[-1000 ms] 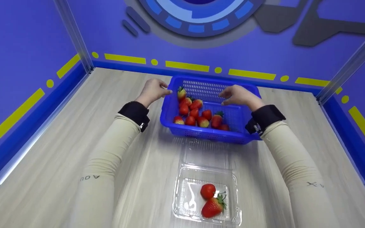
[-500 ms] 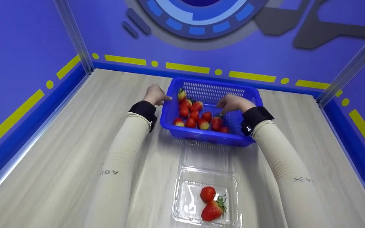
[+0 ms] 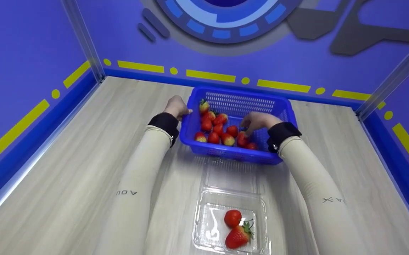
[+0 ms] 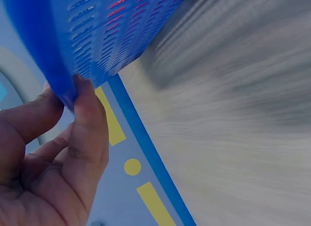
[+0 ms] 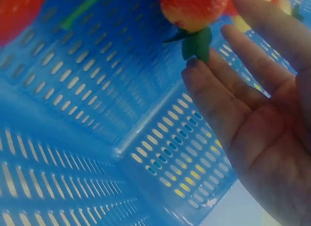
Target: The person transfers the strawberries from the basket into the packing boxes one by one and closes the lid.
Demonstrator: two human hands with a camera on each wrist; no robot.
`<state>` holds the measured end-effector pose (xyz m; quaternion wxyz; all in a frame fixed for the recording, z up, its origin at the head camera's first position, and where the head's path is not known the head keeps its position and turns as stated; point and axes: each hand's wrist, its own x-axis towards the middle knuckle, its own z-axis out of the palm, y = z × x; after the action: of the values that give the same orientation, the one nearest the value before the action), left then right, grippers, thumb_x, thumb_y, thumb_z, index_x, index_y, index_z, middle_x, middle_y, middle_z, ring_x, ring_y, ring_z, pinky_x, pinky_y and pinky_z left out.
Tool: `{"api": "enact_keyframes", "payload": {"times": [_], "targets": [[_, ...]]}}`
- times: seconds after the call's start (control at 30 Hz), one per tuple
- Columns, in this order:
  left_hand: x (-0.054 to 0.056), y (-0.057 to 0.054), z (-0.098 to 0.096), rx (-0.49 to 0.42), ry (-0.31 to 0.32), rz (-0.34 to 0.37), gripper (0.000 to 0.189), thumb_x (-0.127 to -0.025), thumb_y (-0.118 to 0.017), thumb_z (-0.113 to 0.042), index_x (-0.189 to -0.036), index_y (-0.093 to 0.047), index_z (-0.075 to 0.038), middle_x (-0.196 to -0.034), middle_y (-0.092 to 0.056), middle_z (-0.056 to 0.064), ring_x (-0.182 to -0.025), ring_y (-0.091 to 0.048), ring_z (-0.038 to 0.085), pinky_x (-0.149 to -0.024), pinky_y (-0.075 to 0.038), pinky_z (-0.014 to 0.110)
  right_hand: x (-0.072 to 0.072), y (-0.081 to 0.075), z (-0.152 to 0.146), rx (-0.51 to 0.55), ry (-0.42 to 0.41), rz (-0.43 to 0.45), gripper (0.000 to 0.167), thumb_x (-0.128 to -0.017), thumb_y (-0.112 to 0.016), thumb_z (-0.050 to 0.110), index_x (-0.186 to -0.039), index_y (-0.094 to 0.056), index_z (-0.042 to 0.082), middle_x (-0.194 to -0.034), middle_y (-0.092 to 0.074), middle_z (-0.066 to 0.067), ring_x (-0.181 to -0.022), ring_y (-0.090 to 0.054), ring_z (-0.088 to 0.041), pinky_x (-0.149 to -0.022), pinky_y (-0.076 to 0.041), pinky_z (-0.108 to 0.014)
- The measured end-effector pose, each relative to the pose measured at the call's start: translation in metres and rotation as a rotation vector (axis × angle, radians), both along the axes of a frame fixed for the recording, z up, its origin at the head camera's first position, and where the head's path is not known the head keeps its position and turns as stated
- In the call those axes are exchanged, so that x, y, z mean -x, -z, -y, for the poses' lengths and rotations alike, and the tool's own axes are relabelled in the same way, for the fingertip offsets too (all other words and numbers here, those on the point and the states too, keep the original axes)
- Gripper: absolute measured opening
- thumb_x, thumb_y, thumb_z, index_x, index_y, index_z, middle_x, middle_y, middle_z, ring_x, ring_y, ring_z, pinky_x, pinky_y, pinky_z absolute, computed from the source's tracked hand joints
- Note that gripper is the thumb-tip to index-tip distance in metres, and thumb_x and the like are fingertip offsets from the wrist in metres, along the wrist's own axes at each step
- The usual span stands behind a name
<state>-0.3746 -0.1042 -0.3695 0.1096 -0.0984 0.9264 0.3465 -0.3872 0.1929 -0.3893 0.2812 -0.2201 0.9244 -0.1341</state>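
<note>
My left hand (image 3: 177,106) pinches the left rim of a blue plastic basket (image 3: 233,151) between thumb and fingers, as the left wrist view shows closely. Inside the basket, my right hand (image 3: 259,121) reaches down over a leafy strawberry (image 3: 242,140). In the right wrist view, one fingertip touches or nearly touches the green leaves (image 5: 197,43) of that strawberry, and the fingers are spread rather than curled tight. Several other red strawberries (image 3: 213,137) lie on the basket's left and front side. Part of the strawberry is hidden by my right hand.
In front of the basket lies an open clear plastic clamshell box (image 3: 204,212); its lid extends toward the basket. Two strawberries (image 3: 238,237) sit in it. Blue walls (image 3: 147,49) enclose the wooden tabletop (image 3: 84,141) at the back and sides.
My left hand has come to the basket's left rim and taken hold of it. My right hand has moved down and slightly left, to the leafy strawberry.
</note>
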Motion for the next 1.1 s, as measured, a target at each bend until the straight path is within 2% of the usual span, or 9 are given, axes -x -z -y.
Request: {"api": "enact_keyframes", "payload": {"times": [0.07,0.1,0.2,0.3,0.33,0.47,0.77,0.93,1.1], "targets": [[0.011,0.009,0.002,0.034,0.008,-0.005,0.038,-0.088,-0.081,-0.018,-0.107,-0.068,0.011,-0.104,-0.072,0.024,-0.044,-0.057,0.013,-0.046,-0.055,0.022,-0.002,0.004,0.003,-0.011,-0.008,0.0,0.05,-0.088,-0.075,0.01,-0.134,-0.063,-0.004,-0.139,-0.063,-0.027,-0.132,-0.058,-0.042,-0.115,-0.047,-0.055],[0.021,0.02,0.004,0.037,0.012,-0.034,0.036,-0.085,-0.084,-0.019,-0.1,-0.068,0.01,-0.096,-0.072,0.025,-0.043,-0.059,0.015,-0.046,-0.055,0.023,-0.002,0.005,0.004,-0.018,-0.006,-0.002,0.051,-0.087,-0.075,0.01,-0.134,-0.063,-0.004,-0.139,-0.063,-0.027,-0.131,-0.058,-0.042,-0.115,-0.047,-0.055],[0.025,0.026,0.006,0.066,0.022,-0.055,0.037,-0.083,-0.086,-0.02,-0.097,-0.068,0.01,-0.094,-0.073,0.026,-0.049,-0.065,0.019,-0.051,-0.059,0.026,-0.004,0.008,0.008,-0.032,0.005,0.006,0.047,-0.086,-0.074,0.009,-0.131,-0.065,-0.003,-0.134,-0.066,-0.024,-0.124,-0.061,-0.04,-0.113,-0.048,-0.055],[0.017,0.019,0.004,0.058,0.014,-0.044,0.036,-0.085,-0.084,-0.018,-0.101,-0.068,0.01,-0.098,-0.073,0.026,-0.043,-0.059,0.016,-0.046,-0.055,0.024,-0.005,0.009,0.011,-0.042,0.029,0.024,0.037,-0.087,-0.073,0.008,-0.124,-0.07,0.001,-0.121,-0.07,-0.018,-0.111,-0.061,-0.033,-0.109,-0.052,-0.052],[0.008,0.009,0.002,0.074,0.014,-0.016,0.038,-0.088,-0.081,-0.018,-0.108,-0.068,0.011,-0.106,-0.072,0.025,-0.044,-0.057,0.014,-0.046,-0.055,0.023,-0.006,0.009,0.012,-0.045,0.027,0.028,0.034,-0.087,-0.072,0.008,-0.12,-0.071,0.002,-0.115,-0.07,-0.016,-0.107,-0.06,-0.031,-0.107,-0.053,-0.051],[-0.005,-0.001,-0.001,0.113,0.02,-0.007,0.038,-0.092,-0.077,-0.018,-0.115,-0.068,0.01,-0.109,-0.071,0.022,-0.04,-0.044,0.009,-0.037,-0.041,0.016,-0.006,0.01,0.014,-0.046,0.009,0.038,0.023,-0.087,-0.074,0.009,-0.109,-0.07,0.004,-0.099,-0.064,-0.007,-0.096,-0.054,-0.025,-0.094,-0.052,-0.041],[-0.008,-0.005,-0.002,0.114,0.025,0.001,0.04,-0.094,-0.074,-0.018,-0.119,-0.066,0.012,-0.113,-0.072,0.024,-0.035,-0.04,0.007,-0.034,-0.037,0.015,-0.006,0.01,0.013,-0.04,0.031,0.067,0.016,-0.089,-0.073,0.009,-0.104,-0.07,0.005,-0.095,-0.061,-0.005,-0.095,-0.053,-0.025,-0.091,-0.049,-0.038],[-0.009,-0.006,-0.001,0.031,0.012,0.02,0.038,-0.095,-0.073,-0.016,-0.118,-0.064,0.013,-0.095,-0.066,0.019,-0.03,-0.041,0.006,-0.033,-0.037,0.014,-0.007,0.007,0.01,-0.028,-0.009,0.022,0.021,-0.087,-0.075,0.008,-0.107,-0.071,0.001,-0.095,-0.064,-0.006,-0.09,-0.055,-0.022,-0.088,-0.051,-0.036],[-0.01,-0.005,0.004,-0.128,-0.025,0.026,0.028,-0.094,-0.073,-0.01,-0.108,-0.064,0.013,-0.071,-0.052,0.007,-0.032,-0.047,0.006,-0.037,-0.045,0.014,-0.006,0.004,0.005,-0.002,-0.036,-0.012,0.02,-0.085,-0.077,0.007,-0.101,-0.07,-0.002,-0.089,-0.064,-0.005,-0.083,-0.055,-0.019,-0.077,-0.049,-0.028]]}}
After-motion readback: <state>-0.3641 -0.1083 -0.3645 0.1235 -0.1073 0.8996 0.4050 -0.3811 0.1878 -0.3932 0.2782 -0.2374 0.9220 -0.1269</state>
